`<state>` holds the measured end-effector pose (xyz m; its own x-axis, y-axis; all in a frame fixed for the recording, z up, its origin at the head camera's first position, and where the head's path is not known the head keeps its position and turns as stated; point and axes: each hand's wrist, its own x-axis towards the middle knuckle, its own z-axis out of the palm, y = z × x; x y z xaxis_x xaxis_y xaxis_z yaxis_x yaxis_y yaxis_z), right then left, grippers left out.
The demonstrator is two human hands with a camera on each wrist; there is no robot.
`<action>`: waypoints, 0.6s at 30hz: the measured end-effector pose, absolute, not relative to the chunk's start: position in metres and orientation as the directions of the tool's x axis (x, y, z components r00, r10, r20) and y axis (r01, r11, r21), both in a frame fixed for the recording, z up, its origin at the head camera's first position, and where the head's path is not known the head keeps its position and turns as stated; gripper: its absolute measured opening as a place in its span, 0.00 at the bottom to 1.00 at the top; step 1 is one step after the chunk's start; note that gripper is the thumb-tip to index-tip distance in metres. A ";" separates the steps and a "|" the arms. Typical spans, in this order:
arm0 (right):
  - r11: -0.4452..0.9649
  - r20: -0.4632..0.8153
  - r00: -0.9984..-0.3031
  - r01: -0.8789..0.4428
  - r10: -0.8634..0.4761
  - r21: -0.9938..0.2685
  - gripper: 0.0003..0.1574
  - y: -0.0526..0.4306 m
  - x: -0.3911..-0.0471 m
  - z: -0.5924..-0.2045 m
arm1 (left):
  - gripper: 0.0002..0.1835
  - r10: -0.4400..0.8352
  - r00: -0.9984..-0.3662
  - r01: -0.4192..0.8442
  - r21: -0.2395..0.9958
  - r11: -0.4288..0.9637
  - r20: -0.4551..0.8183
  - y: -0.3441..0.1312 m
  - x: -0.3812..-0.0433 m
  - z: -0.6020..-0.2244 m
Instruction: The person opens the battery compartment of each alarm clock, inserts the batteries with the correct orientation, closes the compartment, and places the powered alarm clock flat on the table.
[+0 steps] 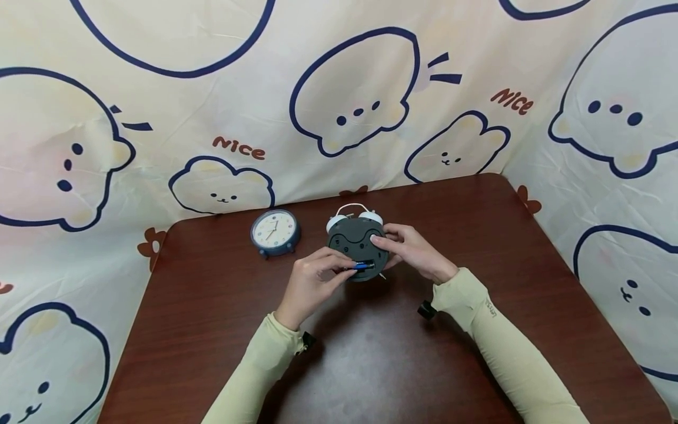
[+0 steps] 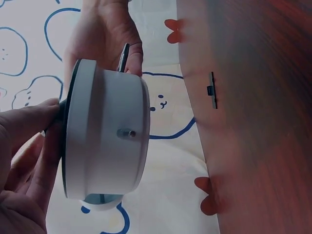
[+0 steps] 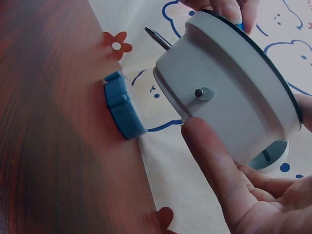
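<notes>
A white twin-bell alarm clock (image 1: 355,235) is held up off the table, its dark back facing me. My right hand (image 1: 415,250) grips it by the right side, thumb on the back and fingers round the white case (image 3: 229,83). Between thumb and fingers, my left hand (image 1: 320,277) pinches a blue battery (image 1: 363,266) at the battery slot low on the clock's back. How far the battery sits in the slot cannot be made out. In the right wrist view only a bit of blue shows under the left fingertips (image 3: 231,13).
A blue round clock (image 1: 275,231) with a white dial stands on the brown table (image 1: 212,330), left of the hands. A small thin dark piece (image 2: 212,90) lies on the table in the left wrist view. Behind hangs a patterned cloth (image 1: 349,88).
</notes>
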<state>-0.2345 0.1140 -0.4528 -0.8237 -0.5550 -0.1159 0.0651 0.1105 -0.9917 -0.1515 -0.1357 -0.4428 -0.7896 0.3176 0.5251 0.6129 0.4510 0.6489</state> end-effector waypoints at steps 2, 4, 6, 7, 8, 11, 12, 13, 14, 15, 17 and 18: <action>0.112 -0.118 -0.826 0.067 -0.552 -0.991 0.28 0.114 -0.234 -0.452 | 0.08 0.313 -0.791 0.610 0.647 0.457 0.525 -0.135 -0.151 -0.443; 0.114 -0.120 -0.827 0.069 -0.549 -0.991 0.28 0.114 -0.234 -0.452 | 0.08 0.308 -0.787 0.615 0.637 0.464 0.535 -0.134 -0.151 -0.444; 0.113 -0.120 -0.827 0.069 -0.549 -0.991 0.29 0.114 -0.234 -0.453 | 0.08 0.304 -0.778 0.623 0.618 0.479 0.550 -0.133 -0.152 -0.444; 0.112 -0.121 -0.828 0.070 -0.548 -0.991 0.29 0.114 -0.234 -0.453 | 0.08 0.302 -0.773 0.629 0.607 0.486 0.558 -0.133 -0.152 -0.444; 0.113 -0.121 -0.828 0.071 -0.548 -0.991 0.29 0.114 -0.234 -0.453 | 0.08 0.302 -0.766 0.635 0.595 0.493 0.568 -0.133 -0.152 -0.444; 0.117 -0.126 -0.828 0.073 -0.547 -0.990 0.29 0.113 -0.234 -0.454 | 0.09 0.304 -0.747 0.653 0.567 0.502 0.592 -0.132 -0.152 -0.445; 0.120 -0.128 -0.828 0.074 -0.546 -0.990 0.29 0.113 -0.233 -0.454 | 0.09 0.304 -0.742 0.658 0.561 0.503 0.598 -0.132 -0.152 -0.445; 0.121 -0.130 -0.828 0.075 -0.545 -0.990 0.29 0.113 -0.233 -0.454 | 0.09 0.304 -0.738 0.662 0.557 0.502 0.603 -0.132 -0.152 -0.446; 0.122 -0.130 -0.829 0.076 -0.544 -0.990 0.29 0.113 -0.233 -0.454 | 0.10 0.304 -0.734 0.665 0.552 0.503 0.607 -0.132 -0.152 -0.446; 0.122 -0.130 -0.829 0.075 -0.544 -0.990 0.30 0.113 -0.233 -0.454 | 0.10 0.304 -0.730 0.669 0.546 0.505 0.612 -0.132 -0.152 -0.447; 0.122 -0.128 -0.830 0.073 -0.542 -0.990 0.30 0.113 -0.232 -0.454 | 0.11 0.303 -0.725 0.671 0.535 0.513 0.618 -0.132 -0.152 -0.448; 0.121 -0.127 -0.831 0.073 -0.542 -0.990 0.30 0.113 -0.232 -0.454 | 0.11 0.304 -0.724 0.670 0.530 0.519 0.619 -0.132 -0.152 -0.448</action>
<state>-0.2324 0.1134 -0.4544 -0.8307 -0.5419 -0.1272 0.0726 0.1212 -0.9900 -0.1524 -0.1315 -0.4480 -0.7244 0.3036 0.6189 0.6705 0.5191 0.5301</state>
